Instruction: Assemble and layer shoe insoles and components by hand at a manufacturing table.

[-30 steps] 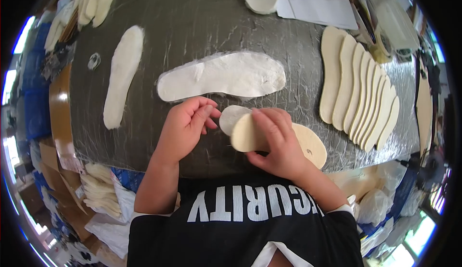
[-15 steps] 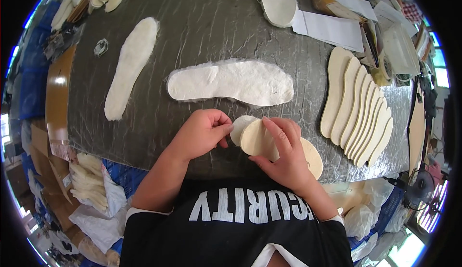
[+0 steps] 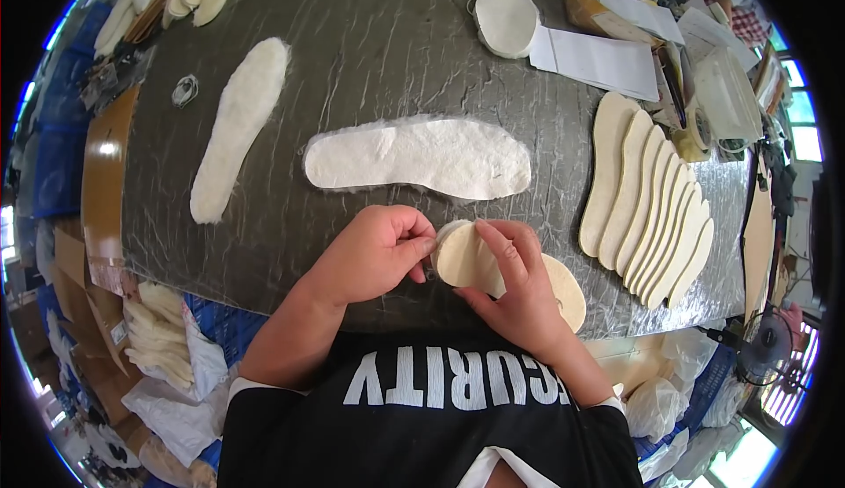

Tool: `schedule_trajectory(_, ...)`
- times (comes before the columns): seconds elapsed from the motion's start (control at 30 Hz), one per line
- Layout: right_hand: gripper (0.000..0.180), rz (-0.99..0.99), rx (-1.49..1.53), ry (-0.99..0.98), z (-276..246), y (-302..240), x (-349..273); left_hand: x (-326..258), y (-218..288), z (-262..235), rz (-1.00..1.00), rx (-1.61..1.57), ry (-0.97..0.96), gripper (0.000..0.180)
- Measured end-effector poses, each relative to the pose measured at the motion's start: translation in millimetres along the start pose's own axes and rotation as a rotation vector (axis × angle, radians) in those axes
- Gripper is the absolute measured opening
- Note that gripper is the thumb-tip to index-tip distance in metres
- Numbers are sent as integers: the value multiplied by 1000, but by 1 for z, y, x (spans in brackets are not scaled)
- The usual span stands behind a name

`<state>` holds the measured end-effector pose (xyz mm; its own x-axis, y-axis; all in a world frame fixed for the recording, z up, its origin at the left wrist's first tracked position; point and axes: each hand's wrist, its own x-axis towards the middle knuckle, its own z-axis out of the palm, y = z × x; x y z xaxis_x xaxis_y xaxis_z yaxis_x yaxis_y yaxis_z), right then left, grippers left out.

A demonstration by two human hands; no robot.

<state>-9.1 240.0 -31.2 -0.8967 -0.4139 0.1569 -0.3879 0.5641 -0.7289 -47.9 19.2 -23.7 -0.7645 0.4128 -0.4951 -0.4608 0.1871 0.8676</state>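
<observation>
both hands (image 3: 449,264) pinch the tan insole (image 3: 471,261).

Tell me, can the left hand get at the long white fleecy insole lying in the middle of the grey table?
Probably yes. The left hand is just below the long white fleecy insole, with bare table between them, but it is pinching the tan insole and must release first.

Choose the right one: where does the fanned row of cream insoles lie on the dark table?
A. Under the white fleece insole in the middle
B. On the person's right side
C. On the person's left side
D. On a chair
B. The fanned row of cream insoles lies on the dark table to the right of both hands, apart from the white fleece insole in the middle.
</observation>
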Motion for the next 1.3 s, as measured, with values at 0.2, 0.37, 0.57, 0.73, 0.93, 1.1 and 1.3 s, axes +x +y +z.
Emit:
schedule_trajectory(0.2, 80, 13, 27, 1, 1, 0, 0, 0, -1, 2, 55, -17, 5, 11)
schedule_trajectory(0.37, 80, 29, 20, 5, 4, 3, -2, 0, 3, 3, 30, 14, 2, 8)
schedule_trajectory(0.57, 77, 76, 7, 16, 10, 7, -4, -1, 4, 6, 45, 84, 42, 8)
schedule_trajectory(0.73, 78, 68, -20, 16, 10, 9, -2, -3, 0, 12, 187, 261, 153, 8)
schedule_trajectory(0.93, 68, -13, -101, -105, -13, 9, 21, -11, 12, 15, 282, 409, 207, 6)
schedule_trajectory(1.1, 36, 30, 250, -184, -9, 19, 46, -15, 18, 18, 336, 507, 248, 6)
schedule_trajectory(1.3, 12, 167, 520, -286, -1, 26, 52, -13, 18, 18, 349, 558, 265, 5)
